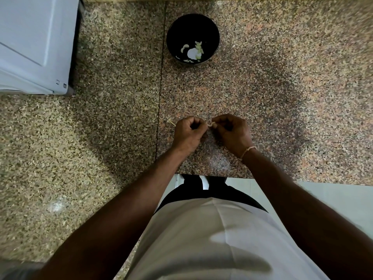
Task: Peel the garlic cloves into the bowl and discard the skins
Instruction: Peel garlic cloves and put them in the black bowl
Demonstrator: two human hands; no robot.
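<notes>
A black bowl (pixel 192 21) stands at the far middle of the granite counter (pixel 282 87), with several pale peeled garlic cloves (pixel 194 51) in its bottom. Closer to me, my left hand (pixel 188 132) and my right hand (pixel 232 132) meet above the counter, fingers curled. Between their fingertips they pinch a small pale garlic clove (pixel 212 124); most of it is hidden by the fingers. A scrap of garlic skin and stem (pixel 171 122) lies on the counter just left of my left hand.
A white appliance (pixel 34 43) fills the far left corner of the counter. The counter's front edge (pixel 212 175) runs just below my wrists, with pale floor beyond it on the right. A thread band circles my right wrist (pixel 247 151).
</notes>
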